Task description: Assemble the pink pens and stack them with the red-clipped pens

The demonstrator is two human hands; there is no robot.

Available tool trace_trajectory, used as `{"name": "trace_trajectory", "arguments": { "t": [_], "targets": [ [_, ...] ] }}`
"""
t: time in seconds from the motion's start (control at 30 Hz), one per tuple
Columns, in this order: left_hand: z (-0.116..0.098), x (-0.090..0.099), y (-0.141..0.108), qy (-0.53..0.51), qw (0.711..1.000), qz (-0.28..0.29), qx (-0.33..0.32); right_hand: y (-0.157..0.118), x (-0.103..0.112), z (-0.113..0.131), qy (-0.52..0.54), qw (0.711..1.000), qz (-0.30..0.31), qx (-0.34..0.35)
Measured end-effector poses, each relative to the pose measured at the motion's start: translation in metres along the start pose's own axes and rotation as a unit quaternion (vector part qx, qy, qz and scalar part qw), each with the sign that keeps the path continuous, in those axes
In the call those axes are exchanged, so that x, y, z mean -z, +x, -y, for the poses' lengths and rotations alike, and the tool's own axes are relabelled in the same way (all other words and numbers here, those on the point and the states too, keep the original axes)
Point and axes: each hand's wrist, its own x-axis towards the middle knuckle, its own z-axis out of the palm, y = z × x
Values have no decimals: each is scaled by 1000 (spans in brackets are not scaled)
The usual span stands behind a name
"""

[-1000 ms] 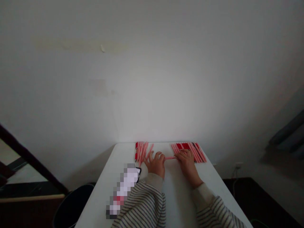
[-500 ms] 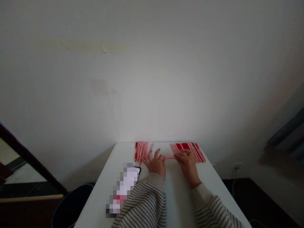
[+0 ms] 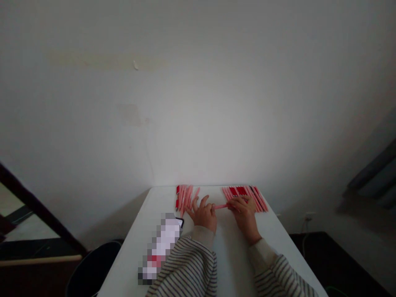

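Between my two hands a pink pen (image 3: 220, 206) is held almost level, just above the white table (image 3: 233, 264). My left hand (image 3: 204, 215) pinches its left end, with some of the fingers spread away from it. The right end sits in the closed fingers of my right hand (image 3: 245, 212), which hide part of it. A group of pink pens (image 3: 185, 196), with a red one at its edge, lies left of my left hand. Beyond my right hand is a row of pink and red pens (image 3: 260, 199), partly covered by that hand.
A phone (image 3: 163, 243) with a blurred-out screen lies on the table's left side, close to my left sleeve. The table's far edge meets a pale wall (image 3: 198, 123). A dark bin (image 3: 93, 268) stands on the floor at left, and a wall socket (image 3: 310, 215) is at right.
Both hands stay nearly in place with the pen between them. The pen's right end has tilted up very slightly. The pen groups and the phone have not moved.
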Motion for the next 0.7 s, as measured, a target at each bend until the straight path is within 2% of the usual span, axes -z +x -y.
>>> {"name": "trace_trajectory", "arguments": {
  "t": [0.33, 0.53, 0.7],
  "targets": [
    [-2, -1, -4, 12, 999, -35, 17, -4, -11, -10, 1, 1000, 13, -6],
    [-6, 5, -5, 5, 1000, -9, 8, -3, -8, -8, 19, 999, 39, -18],
    [-8, 7, -6, 7, 1000, -8, 13, -4, -7, -8, 38, 997, 52, -47]
  ]
}}
